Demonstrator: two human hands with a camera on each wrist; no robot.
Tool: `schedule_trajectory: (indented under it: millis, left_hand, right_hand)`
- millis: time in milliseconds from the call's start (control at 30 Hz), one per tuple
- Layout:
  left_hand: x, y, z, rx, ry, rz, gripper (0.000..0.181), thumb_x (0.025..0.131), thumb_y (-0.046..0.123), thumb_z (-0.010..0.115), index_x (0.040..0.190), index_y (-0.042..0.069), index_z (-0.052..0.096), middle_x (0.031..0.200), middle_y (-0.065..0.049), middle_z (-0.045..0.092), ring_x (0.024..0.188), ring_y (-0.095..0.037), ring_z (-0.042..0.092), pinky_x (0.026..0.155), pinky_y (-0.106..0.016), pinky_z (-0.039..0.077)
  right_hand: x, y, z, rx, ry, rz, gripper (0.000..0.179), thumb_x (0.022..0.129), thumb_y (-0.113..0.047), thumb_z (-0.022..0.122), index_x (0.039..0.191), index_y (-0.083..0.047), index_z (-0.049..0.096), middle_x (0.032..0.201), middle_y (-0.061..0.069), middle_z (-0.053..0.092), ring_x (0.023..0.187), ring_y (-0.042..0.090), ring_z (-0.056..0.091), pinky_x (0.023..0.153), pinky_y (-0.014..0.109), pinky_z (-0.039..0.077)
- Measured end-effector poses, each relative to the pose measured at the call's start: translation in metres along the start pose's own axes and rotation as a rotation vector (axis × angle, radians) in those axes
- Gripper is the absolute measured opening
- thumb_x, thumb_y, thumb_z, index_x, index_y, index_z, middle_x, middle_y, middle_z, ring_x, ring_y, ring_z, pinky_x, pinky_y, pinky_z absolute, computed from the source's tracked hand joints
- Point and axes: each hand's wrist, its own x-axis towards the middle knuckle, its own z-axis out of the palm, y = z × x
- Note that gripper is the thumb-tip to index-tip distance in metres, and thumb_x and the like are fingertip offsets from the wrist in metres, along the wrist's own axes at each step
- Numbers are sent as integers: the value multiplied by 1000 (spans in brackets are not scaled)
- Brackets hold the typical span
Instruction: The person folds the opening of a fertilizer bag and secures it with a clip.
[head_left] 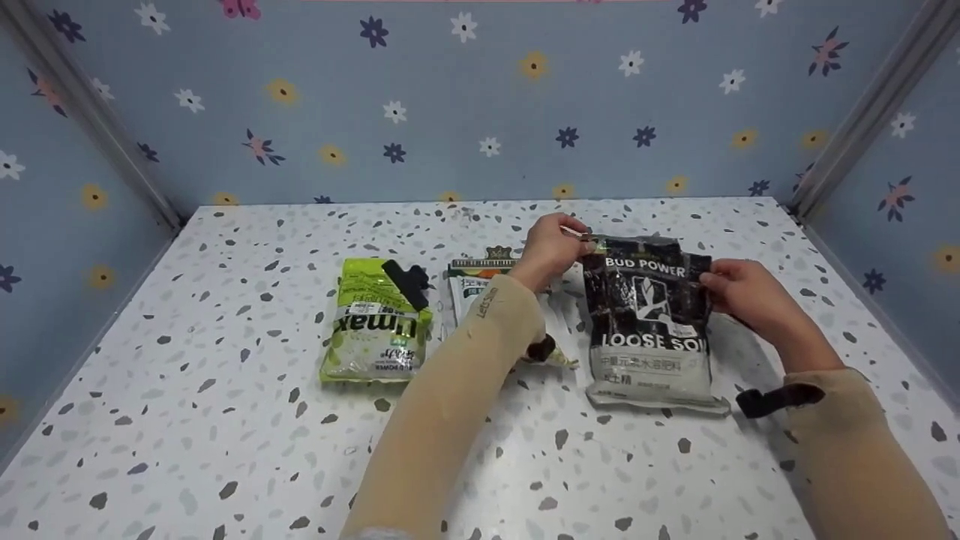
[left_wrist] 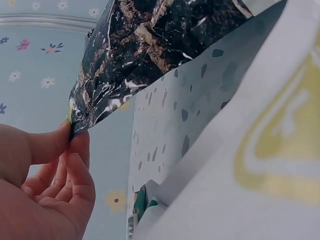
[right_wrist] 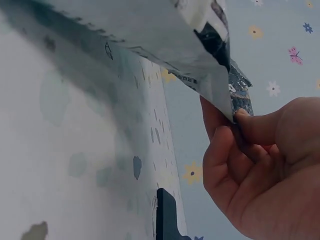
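A black and grey fertilizer bag (head_left: 649,337), printed LOOSE SOIL, is at the right of the table with its top edge raised. My left hand (head_left: 553,249) pinches its upper left corner between thumb and finger, plain in the left wrist view, where the hand (left_wrist: 55,185) is below the dark plastic. At the upper right corner, my right hand (head_left: 750,296) pinches a folded edge; thumb and curled fingers of that hand (right_wrist: 255,165) show in the right wrist view. Behind my left forearm, a white packet (head_left: 469,289) with a green and orange top is partly hidden.
A lime green and white bag (head_left: 375,330) lies left of the packet, a black clip (head_left: 407,285) across its upper right corner. One black piece (head_left: 776,400) shows by my right sleeve. Flowered blue panels (head_left: 487,97) border the speckled table (head_left: 225,435).
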Motion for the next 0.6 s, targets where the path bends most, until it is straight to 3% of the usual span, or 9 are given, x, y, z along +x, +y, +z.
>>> schedule_trajectory:
  millis: [100,233,400,600]
  left_hand:
    - [-2,3,-3,38,-4,-11,23,93,12,72,116,12,69,95,-1,68,85,-16,67,68,-30,49]
    - [-5,7,-7,41,-5,1,21,94,11,71,115,11,72,97,0,68,83,-14,67,70,-30,51]
    - [-11,15,-12,21,-16,63,18,94,10,71,112,11,71,99,-2,66,85,-15,66,76,-31,53]
    - [-17,23,-15,43,-20,145,21,93,12,72,115,10,71,101,-3,63,88,-15,64,74,-26,52]
  right_hand:
    - [-1,-1,0,12,-6,-3,26,108,-15,45,89,3,44,80,3,51,69,12,53,65,33,49]
    - [-1,-4,-1,33,-7,-11,25,108,-15,45,93,5,47,84,3,55,73,12,56,65,32,50]
    - [-5,-13,-5,45,10,-18,25,108,-15,46,95,6,46,84,3,52,73,13,50,62,29,46]
    - [-13,-23,-11,-66,82,-71,25,108,-16,46,100,7,51,87,-3,63,81,9,60,71,26,54]
